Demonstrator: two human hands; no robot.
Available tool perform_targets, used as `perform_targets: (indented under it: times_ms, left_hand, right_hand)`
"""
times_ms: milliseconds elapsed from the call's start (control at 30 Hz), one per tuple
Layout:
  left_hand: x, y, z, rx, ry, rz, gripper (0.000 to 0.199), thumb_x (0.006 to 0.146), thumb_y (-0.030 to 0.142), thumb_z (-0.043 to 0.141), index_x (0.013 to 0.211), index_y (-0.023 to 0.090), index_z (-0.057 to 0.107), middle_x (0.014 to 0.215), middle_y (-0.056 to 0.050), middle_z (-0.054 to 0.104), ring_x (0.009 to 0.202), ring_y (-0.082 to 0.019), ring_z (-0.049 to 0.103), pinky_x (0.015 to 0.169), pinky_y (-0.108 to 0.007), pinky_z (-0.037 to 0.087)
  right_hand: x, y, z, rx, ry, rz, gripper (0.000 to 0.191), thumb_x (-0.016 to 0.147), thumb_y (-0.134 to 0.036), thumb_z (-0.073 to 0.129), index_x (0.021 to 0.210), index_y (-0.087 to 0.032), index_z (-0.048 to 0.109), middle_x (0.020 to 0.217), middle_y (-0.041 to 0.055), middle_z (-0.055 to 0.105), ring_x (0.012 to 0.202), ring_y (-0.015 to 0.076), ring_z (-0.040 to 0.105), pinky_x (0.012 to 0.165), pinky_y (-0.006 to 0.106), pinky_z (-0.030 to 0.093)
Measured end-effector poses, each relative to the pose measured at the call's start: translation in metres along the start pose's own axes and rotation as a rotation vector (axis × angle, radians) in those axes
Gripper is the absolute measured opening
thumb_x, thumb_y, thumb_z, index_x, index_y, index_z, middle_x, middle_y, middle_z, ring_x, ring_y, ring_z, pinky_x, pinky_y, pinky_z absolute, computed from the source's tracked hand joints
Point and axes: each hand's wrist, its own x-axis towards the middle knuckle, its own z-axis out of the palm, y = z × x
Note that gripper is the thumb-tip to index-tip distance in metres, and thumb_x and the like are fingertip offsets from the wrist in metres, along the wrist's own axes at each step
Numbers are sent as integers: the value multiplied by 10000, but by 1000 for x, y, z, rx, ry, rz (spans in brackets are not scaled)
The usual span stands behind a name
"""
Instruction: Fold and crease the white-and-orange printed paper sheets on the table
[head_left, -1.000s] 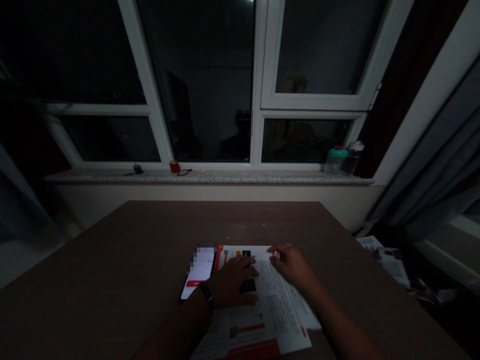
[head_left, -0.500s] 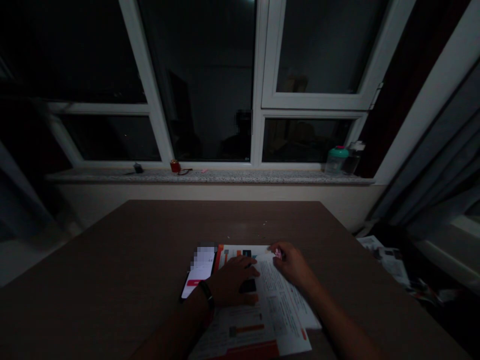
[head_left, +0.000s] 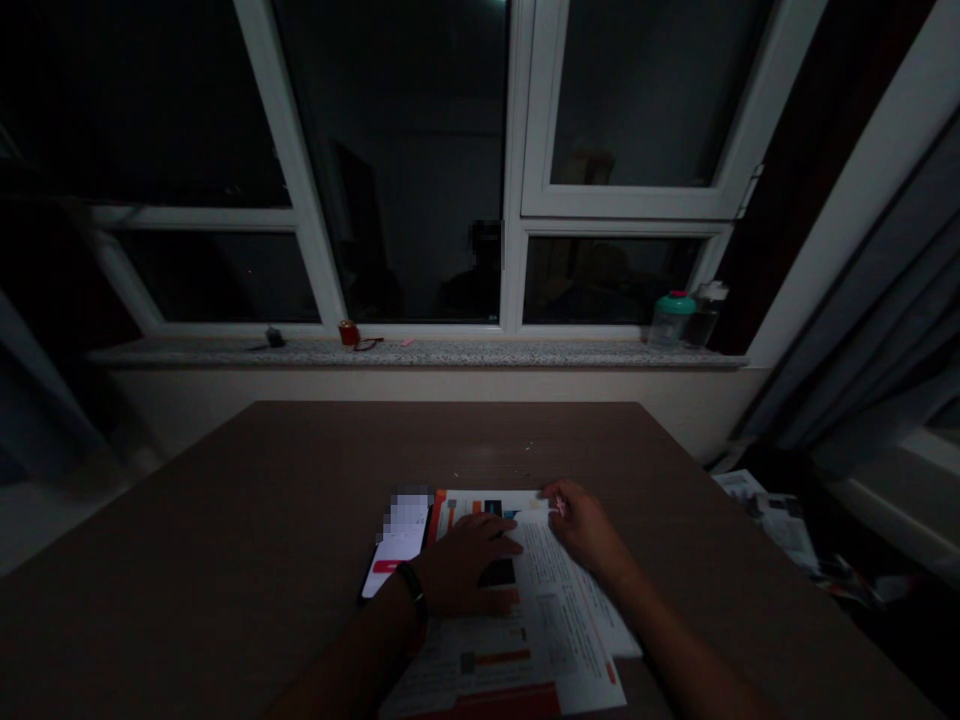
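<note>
Printed sheets or a booklet (head_left: 551, 590) with orange and red blocks lie on the brown table. My left hand (head_left: 469, 562), a dark band on its wrist, rests across the left page with its fingers spread. At the top right corner of the paper, my right hand (head_left: 581, 520) is closed in a pinch around a small pink-and-white thing (head_left: 561, 506). Fingers cover most of that thing, so its kind is unclear. A phone (head_left: 396, 545) with a lit screen lies just left of the paper, close to my left forearm.
The table (head_left: 247, 530) reaches toward a stone windowsill (head_left: 465, 352). On the sill stand a teal-lidded bottle (head_left: 673, 318), a clear bottle (head_left: 705, 315), a small red jar (head_left: 349, 333) and a small dark object (head_left: 274, 337). Papers (head_left: 780, 525) lie beyond the table's right edge.
My right hand has turned slightly at the paper's top corner, and less of the pink-and-white thing shows. My left hand stays almost still on the page.
</note>
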Motion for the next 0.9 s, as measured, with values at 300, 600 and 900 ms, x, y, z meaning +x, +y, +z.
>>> perform_targets:
  times_ms: [300,600,900]
  left_hand:
    - [2,3,-4,-2,-26,-8,745,737,692,655,1328,257,525,1462,-123,406,1318,-384,367,1065,-531,300]
    - [3,-3,2,17,-10,-26,714,750,641,689,1341,280,516,1418,-103,453,1290,-367,399,1055,-513,319]
    - [4,-5,4,63,42,-60,478,873,469,648,1310,310,538,1429,-63,463,1312,-318,391,1078,-519,290]
  right_hand:
    - [-1,0,1,44,-18,66,242,682,-125,494,886,-192,608,701,-7,569,656,167,552,600,235,375]
    - [-1,-9,-2,144,0,102,125,709,-224,546,819,-190,595,682,-11,571,629,159,523,583,233,380]
    - [0,-9,-3,160,29,101,215,841,-336,474,810,-182,621,719,20,617,675,174,564,622,249,405]
